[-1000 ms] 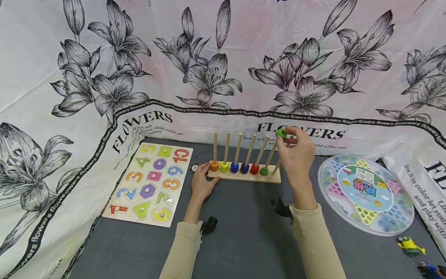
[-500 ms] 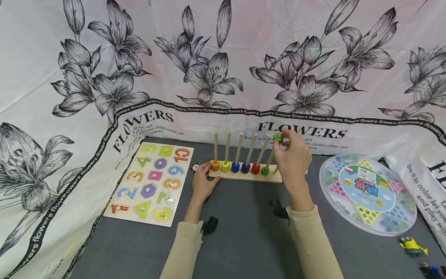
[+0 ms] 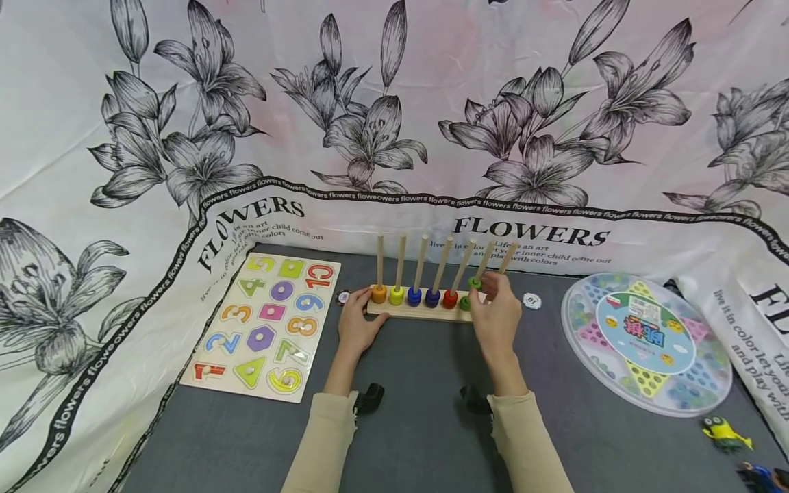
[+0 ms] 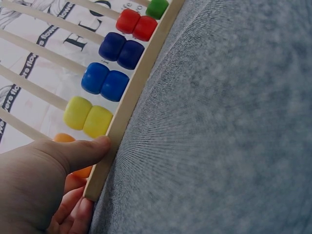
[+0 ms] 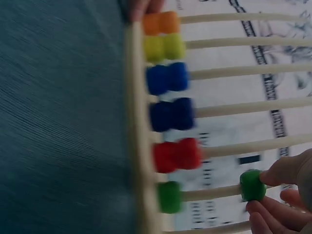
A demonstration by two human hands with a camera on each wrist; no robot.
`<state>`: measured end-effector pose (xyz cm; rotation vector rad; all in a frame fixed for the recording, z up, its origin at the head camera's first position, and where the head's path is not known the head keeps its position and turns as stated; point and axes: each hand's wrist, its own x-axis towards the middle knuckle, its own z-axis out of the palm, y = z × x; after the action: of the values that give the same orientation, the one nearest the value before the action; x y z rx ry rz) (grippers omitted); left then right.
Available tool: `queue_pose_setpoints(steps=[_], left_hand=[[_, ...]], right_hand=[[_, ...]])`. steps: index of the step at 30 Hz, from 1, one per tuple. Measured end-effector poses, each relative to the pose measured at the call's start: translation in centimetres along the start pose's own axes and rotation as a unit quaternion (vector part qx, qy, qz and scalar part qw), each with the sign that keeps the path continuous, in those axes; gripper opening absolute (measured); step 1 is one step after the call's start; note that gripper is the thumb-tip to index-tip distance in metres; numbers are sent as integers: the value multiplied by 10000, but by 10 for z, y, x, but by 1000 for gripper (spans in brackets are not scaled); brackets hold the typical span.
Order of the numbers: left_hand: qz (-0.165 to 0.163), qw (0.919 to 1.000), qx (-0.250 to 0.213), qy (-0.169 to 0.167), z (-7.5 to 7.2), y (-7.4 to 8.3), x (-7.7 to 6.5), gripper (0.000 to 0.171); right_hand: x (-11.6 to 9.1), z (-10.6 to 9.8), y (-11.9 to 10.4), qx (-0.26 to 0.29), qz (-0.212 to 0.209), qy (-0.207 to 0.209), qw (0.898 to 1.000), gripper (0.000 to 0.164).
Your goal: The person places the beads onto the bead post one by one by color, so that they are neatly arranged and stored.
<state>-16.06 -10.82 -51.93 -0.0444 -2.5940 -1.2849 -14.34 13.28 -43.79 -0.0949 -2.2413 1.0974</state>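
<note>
A wooden peg stand (image 3: 425, 312) carries a row of upright pegs. Two beads each of orange (image 5: 161, 23), yellow (image 5: 165, 47), blue (image 5: 167, 78), dark blue (image 5: 172, 114) and red (image 5: 177, 154) sit at the feet of separate pegs. My left hand (image 3: 359, 323) grips the stand's left end, thumb on the front edge. Between thumb and fingers, my right hand (image 3: 496, 315) pinches a green bead (image 5: 252, 185) threaded partway down the sixth peg. Below it, apart, another green bead (image 5: 169, 197) rests at that peg's foot. The right hand hides the last peg's lower part.
Left of the stand lies a number puzzle board (image 3: 261, 325). To the right are a round Chinese checkers box (image 3: 647, 346), a yellow toy figure (image 3: 727, 433) and a small round white token (image 3: 532, 301). Floral cloth (image 3: 370, 75) hangs behind the grey table (image 3: 425, 411).
My right hand has moved left and down from above the pegs, bringing the green bead onto the sixth peg. The left hand has stayed on the stand's end.
</note>
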Motion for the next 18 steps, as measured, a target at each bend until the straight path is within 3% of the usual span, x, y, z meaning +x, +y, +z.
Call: queue_pose_setpoints(steps=[8, 18], left_hand=[[83, 9999, -53, -55, -1, 0, -1, 62], [-28, 9999, -118, 42, -12, -8, 0, 64]], right_hand=[[-19, 14, 31, 256, 725, -387, 9963, 24], [-18, 12, 20, 599, 791, -631, 9931, 24]])
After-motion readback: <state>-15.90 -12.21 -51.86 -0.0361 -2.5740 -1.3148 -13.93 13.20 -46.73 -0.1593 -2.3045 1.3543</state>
